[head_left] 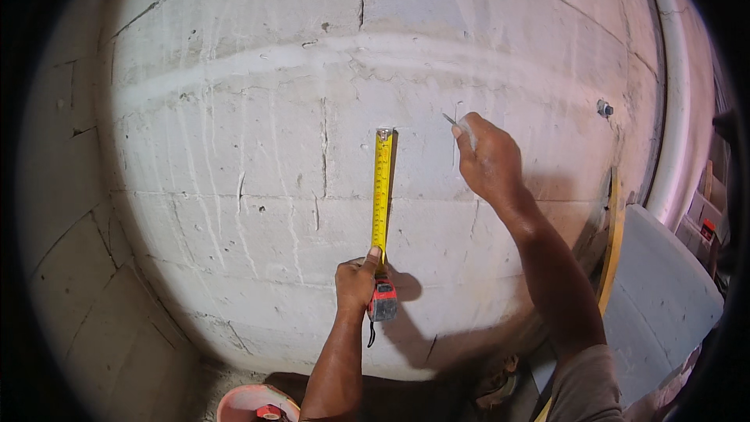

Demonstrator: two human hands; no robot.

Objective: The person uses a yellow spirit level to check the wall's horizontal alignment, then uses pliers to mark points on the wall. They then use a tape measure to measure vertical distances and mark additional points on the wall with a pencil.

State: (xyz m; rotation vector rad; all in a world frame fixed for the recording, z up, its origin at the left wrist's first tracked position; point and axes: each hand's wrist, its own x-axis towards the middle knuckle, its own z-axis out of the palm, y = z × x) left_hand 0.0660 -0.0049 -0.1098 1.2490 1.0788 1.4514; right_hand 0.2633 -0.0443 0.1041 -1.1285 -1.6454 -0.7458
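My left hand [356,284] is closed on a tape measure [383,302] with a red and dark grey case, its thumb on the blade. The yellow blade [381,187] runs upward in front of the pale block wall [211,148], its metal hook at the top. A dark wrist loop [371,334] dangles below the case. To the right, my right hand [491,158] is closed round a slim pointed tool [449,119]. Only its thin grey tip shows clearly, pointing up and left near the wall; the rest is mostly hidden by the fingers.
A bolt [604,108] sticks out of the wall at the right. Beyond it stands a pale vertical pipe [678,109]. A yellow strip [613,242] and a grey board [664,289] lean at the lower right. An orange-pink bucket [234,402] sits at the bottom left.
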